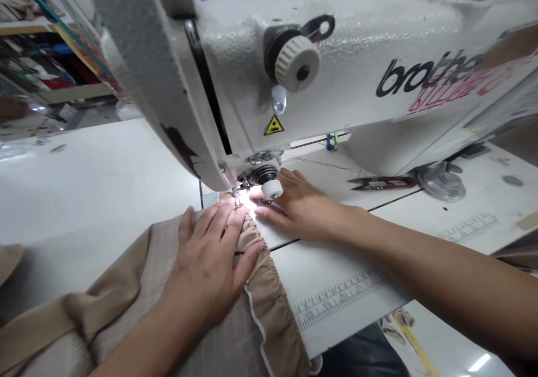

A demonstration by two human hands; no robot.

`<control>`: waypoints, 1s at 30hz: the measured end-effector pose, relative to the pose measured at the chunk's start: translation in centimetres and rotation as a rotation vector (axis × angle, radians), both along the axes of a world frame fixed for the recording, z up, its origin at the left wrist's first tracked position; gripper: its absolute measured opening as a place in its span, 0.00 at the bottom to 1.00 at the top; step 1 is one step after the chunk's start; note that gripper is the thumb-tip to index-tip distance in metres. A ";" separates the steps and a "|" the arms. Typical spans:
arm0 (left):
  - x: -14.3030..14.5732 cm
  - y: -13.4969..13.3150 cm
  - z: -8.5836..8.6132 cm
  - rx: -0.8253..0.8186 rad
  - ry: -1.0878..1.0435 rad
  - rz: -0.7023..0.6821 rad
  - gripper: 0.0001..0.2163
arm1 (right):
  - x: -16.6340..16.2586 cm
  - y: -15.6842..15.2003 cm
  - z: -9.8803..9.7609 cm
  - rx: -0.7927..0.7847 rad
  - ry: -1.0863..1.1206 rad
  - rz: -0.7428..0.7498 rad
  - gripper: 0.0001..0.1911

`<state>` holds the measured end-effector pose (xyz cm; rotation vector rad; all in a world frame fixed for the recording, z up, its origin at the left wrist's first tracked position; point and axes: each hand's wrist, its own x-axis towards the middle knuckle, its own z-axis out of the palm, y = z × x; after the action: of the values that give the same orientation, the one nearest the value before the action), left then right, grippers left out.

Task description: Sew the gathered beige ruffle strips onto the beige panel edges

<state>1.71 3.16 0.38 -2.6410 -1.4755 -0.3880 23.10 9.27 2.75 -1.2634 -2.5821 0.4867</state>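
A white Brother sewing machine (235,46) fills the top of the view, its head standing on a white table (105,181). Under the machine's needle end lies a tan gathered fabric (269,310) with a checked lining, running down toward the person and trailing off the table's front edge, with a white piping (257,326) along its gathered edge. To the machine's right, on the table, lie red-handled snips (382,183) and a metal disc (441,182); a printed ruler (340,298) runs along the table in front of it. The left hand (205,259) lies flat and spread on the fabric, fingertips just behind the presser foot (236,196), gripping nothing. The right hand (302,209) lies flat, palm down, fingertips (263,211) just beside the fabric's edge, also holding nothing.
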 end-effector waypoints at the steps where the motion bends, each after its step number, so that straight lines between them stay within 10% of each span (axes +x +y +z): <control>1: 0.0 0.0 0.0 0.004 0.002 0.002 0.24 | 0.0 0.0 0.0 -0.002 -0.002 0.004 0.19; 30: -1.5 1.6 -0.2 -0.127 0.013 0.039 0.38 | 0.2 -0.4 0.2 -0.046 -0.005 0.009 0.20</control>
<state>0.18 4.76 0.18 -2.6994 -1.5960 -0.2822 23.28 8.84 2.93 -1.2689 -2.5959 0.5482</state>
